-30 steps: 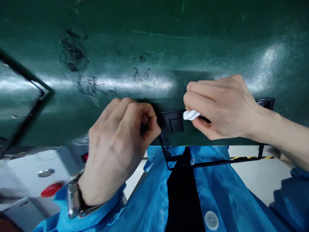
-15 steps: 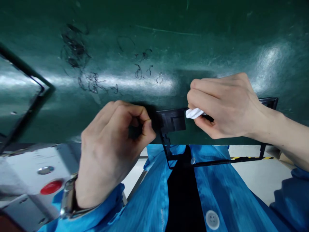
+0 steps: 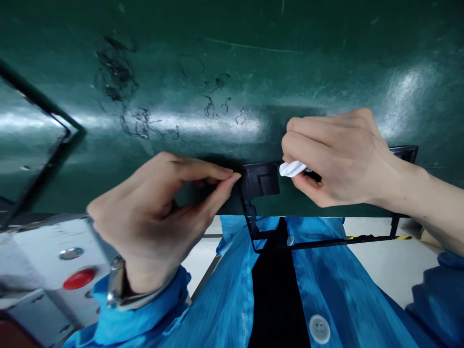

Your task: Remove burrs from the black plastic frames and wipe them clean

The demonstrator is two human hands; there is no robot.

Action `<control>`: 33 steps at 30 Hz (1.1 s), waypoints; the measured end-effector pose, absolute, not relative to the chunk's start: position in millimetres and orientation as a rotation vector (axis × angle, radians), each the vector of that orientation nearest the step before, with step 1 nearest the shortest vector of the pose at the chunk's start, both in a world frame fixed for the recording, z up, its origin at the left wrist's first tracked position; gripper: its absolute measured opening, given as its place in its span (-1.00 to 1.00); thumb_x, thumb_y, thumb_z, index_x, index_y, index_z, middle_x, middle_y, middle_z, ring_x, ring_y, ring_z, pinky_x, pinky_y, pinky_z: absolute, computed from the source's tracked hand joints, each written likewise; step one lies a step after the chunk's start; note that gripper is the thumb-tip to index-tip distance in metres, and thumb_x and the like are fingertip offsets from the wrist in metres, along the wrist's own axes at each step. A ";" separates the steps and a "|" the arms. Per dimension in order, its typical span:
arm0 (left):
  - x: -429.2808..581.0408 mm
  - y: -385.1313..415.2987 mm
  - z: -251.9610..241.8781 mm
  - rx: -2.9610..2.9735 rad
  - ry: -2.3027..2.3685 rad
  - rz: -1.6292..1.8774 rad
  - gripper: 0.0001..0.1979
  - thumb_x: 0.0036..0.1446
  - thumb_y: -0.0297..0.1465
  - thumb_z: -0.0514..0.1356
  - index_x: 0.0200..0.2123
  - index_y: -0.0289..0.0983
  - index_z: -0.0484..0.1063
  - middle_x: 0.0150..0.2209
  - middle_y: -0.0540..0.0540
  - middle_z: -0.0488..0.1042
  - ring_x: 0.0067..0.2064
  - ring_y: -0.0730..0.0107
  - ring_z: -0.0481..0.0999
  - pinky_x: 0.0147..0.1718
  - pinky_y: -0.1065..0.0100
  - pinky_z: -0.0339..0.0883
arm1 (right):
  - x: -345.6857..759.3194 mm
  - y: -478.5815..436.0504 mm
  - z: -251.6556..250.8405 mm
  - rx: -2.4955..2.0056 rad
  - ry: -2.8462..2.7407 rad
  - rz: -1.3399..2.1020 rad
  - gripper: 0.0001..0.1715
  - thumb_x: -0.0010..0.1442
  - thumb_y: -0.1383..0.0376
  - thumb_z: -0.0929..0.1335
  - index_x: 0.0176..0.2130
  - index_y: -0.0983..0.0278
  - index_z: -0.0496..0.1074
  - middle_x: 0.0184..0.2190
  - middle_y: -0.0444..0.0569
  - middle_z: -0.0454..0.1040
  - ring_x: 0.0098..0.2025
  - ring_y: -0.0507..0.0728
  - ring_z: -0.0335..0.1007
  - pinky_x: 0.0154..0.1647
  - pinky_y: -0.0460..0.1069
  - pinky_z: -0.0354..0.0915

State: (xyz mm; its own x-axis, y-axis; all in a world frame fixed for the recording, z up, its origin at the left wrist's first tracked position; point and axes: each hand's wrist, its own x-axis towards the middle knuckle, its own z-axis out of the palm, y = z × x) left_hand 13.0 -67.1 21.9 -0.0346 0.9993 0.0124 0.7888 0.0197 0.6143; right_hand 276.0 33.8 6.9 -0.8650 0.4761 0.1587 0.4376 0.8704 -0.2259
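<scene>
A thin black plastic frame lies over the near edge of the green table, its lower bar hanging past the edge in front of my blue coat. My left hand has its fingers stretched out, thumb and fingertips touching the frame's left corner. My right hand is closed on a small white wad of cloth pressed on the frame's top bar, just right of its square tab.
Another black frame lies at the left of the table. Black scribble marks stain the table top. A white box with a red button and a silver one sits below the table's left edge. Pale floor shows beneath.
My left hand has opened from a curled pinch to outstretched fingers at the frame's corner and rolled its wrist leftward. The right hand with the white cloth has barely moved.
</scene>
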 end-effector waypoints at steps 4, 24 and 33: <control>8.2 -60.5 21.8 2.153 1.726 0.728 -0.95 0.43 -0.39 0.45 -0.14 -0.09 0.72 -0.15 0.03 0.79 -0.19 0.33 0.73 -0.18 0.29 0.56 | 276.4 35.0 9.1 -0.722 -2.896 0.290 -0.84 0.35 0.43 0.24 -0.16 0.25 0.39 -0.40 -0.18 0.24 -0.44 -0.01 0.01 -0.46 -0.02 -0.21; 22.5 -65.3 -0.6 2.588 1.485 0.699 -0.64 0.39 -0.16 0.51 0.10 -0.16 0.58 -0.11 -0.11 0.75 -0.19 0.09 0.63 -0.21 0.07 0.33 | 288.3 74.0 22.3 -0.598 -2.958 0.175 -0.53 0.55 0.47 0.13 -0.14 0.26 0.57 -0.20 -0.08 0.44 -0.28 0.04 0.32 -0.38 0.03 0.12; 7.8 -17.8 -13.4 2.348 1.055 0.462 -0.09 0.45 0.32 0.23 0.64 0.00 0.23 0.72 -0.18 0.10 0.77 -0.35 -0.03 0.65 -0.43 0.02 | 300.9 9.0 47.1 -0.987 -2.727 0.466 -0.46 0.71 0.21 0.12 0.06 0.37 0.59 -0.10 0.08 0.53 -0.26 0.07 0.44 -0.27 0.04 0.43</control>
